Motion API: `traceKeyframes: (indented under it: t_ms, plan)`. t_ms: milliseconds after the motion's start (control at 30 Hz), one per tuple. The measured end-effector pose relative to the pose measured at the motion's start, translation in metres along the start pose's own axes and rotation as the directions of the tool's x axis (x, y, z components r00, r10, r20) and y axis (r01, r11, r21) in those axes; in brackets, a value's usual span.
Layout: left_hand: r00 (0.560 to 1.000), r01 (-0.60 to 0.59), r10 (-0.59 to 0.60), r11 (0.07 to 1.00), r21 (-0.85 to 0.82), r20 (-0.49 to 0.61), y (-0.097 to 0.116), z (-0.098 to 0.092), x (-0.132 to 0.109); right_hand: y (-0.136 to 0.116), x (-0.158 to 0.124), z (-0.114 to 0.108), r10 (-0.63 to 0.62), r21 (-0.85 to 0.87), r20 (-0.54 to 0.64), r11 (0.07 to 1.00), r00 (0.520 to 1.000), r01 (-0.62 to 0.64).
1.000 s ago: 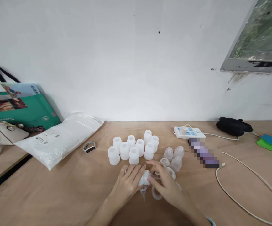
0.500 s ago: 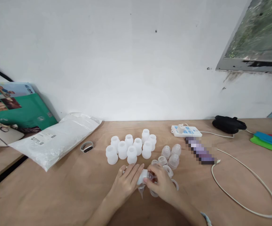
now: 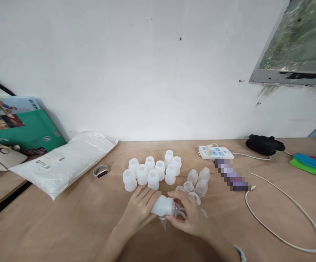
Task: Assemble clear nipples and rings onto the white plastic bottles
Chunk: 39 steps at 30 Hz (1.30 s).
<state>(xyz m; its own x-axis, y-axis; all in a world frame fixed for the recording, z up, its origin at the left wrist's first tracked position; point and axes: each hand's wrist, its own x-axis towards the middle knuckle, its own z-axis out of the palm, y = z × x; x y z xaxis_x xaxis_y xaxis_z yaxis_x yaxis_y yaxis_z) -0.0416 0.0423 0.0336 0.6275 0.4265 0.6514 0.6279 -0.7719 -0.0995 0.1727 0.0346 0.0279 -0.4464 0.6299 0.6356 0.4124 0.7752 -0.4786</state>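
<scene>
A soft white bottle (image 3: 159, 205) lies on its side between my two hands, its neck to the right. My left hand (image 3: 141, 203) is wrapped round its base end. At the neck, the fingers of my right hand (image 3: 192, 213) curl about a clear pointed tip (image 3: 176, 208); they partly hide it. Just below the bottle, another clear pointed tip (image 3: 164, 222) rests on the table. Several more white bottles (image 3: 142, 174) stand upright beyond my hands. Clear domed caps (image 3: 201, 187) and a pale ring (image 3: 195, 197) sit beyond my right hand.
A white parcel bag (image 3: 65, 160) and a wristband (image 3: 101, 171) lie to the left. On the right are a power strip (image 3: 220, 153), a blurred-out phone (image 3: 232, 174), a looped cable (image 3: 286, 243), a black pouch (image 3: 264, 145) and coloured flat pieces (image 3: 308, 163).
My left hand has shifted left along the bottle, so more of its white body shows. My right hand's fingers have opened a little around the neck and clear tip.
</scene>
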Motion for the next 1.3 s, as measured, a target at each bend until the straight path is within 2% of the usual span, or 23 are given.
traceKeyframes:
  t_ms: [67, 133, 233, 300, 367, 467, 533, 600, 667, 700, 767, 867, 933, 1033, 1100, 1167, 1233, 1300]
  plan:
    - [1.0, -0.009, 0.01, 1.0, 0.023, -0.029, 0.0, 0.002, 0.0, 0.0, -0.003, 0.003, 0.052, 0.01, -0.027, 0.999, 0.998, -0.051]
    - [0.999, -0.004, 0.007, 0.999, 0.049, -0.048, 0.001, 0.006, -0.001, 0.001, -0.007, 0.009, 0.157, 0.039, -0.04, 0.987, 0.987, -0.155]
    - [0.999, 0.006, -0.002, 0.998, 0.069, -0.054, 0.003, 0.011, -0.002, 0.001, -0.011, 0.019, 0.316, 0.109, -0.045, 0.945, 0.948, -0.309]
    - [0.999, 0.015, -0.011, 0.997, 0.073, -0.052, 0.004, 0.012, -0.002, 0.001, -0.01, 0.022, 0.38, 0.165, -0.044, 0.915, 0.924, -0.368]
    - [0.998, 0.035, -0.031, 0.997, 0.075, -0.047, 0.003, 0.01, -0.001, 0.001, -0.007, 0.019, 0.399, 0.217, -0.012, 0.896, 0.917, -0.387]
    - [0.997, 0.067, -0.064, 0.995, 0.079, -0.043, 0.003, 0.005, 0.0, 0.006, 0.0, 0.004, 0.318, 0.246, 0.024, 0.917, 0.948, -0.313]
    - [0.997, 0.072, -0.068, 0.994, 0.077, -0.047, 0.003, 0.003, -0.001, 0.015, 0.003, -0.011, 0.283, 0.178, -0.06, 0.947, 0.957, -0.268]
    - [0.997, 0.066, -0.062, 0.995, 0.071, -0.05, 0.003, 0.003, -0.001, 0.028, 0.004, -0.028, 0.325, -0.036, -0.229, 0.939, 0.918, -0.342]
    - [0.997, 0.062, -0.058, 0.996, 0.064, -0.052, 0.002, 0.003, -0.002, 0.042, 0.004, -0.043, 0.361, -0.294, -0.352, 0.834, 0.864, -0.468]
    - [0.997, 0.061, -0.058, 0.996, 0.062, -0.052, 0.002, 0.003, -0.003, 0.049, 0.003, -0.05, 0.372, -0.34, -0.381, 0.795, 0.846, -0.503]
    - [0.997, 0.063, -0.06, 0.996, 0.059, -0.054, 0.001, 0.004, -0.003, 0.06, 0.001, -0.06, 0.396, -0.415, -0.383, 0.733, 0.835, -0.538]
    - [0.996, 0.067, -0.064, 0.996, 0.06, -0.054, 0.0, 0.004, -0.004, 0.071, -0.004, -0.066, 0.461, -0.521, -0.291, 0.658, 0.838, -0.543]
    - [0.996, 0.071, -0.068, 0.996, 0.06, -0.052, 0.0, 0.004, -0.004, 0.073, -0.006, -0.068, 0.491, -0.55, -0.241, 0.641, 0.837, -0.535]
    - [0.996, 0.082, -0.078, 0.995, 0.063, -0.051, 0.0, 0.004, -0.004, 0.066, -0.005, -0.076, 0.496, -0.546, -0.262, 0.631, 0.828, -0.551]
    - [0.995, 0.086, -0.083, 0.994, 0.065, -0.054, -0.001, 0.004, -0.004, 0.055, -0.003, -0.085, 0.477, -0.486, -0.338, 0.65, 0.811, -0.585]
    - [0.995, 0.088, -0.084, 0.994, 0.067, -0.059, -0.001, 0.004, -0.004, 0.039, -0.003, -0.094, 0.459, -0.281, -0.399, 0.763, 0.794, -0.582]
    - [0.994, 0.092, -0.088, 0.993, 0.069, -0.063, -0.001, 0.003, -0.004, 0.021, -0.004, -0.097, 0.466, -0.024, -0.321, 0.866, 0.824, -0.499]
    - [0.994, 0.099, -0.095, 0.993, 0.064, -0.059, 0.0, 0.002, -0.003, 0.005, -0.005, -0.092, 0.453, 0.13, -0.176, 0.891, 0.874, -0.436]
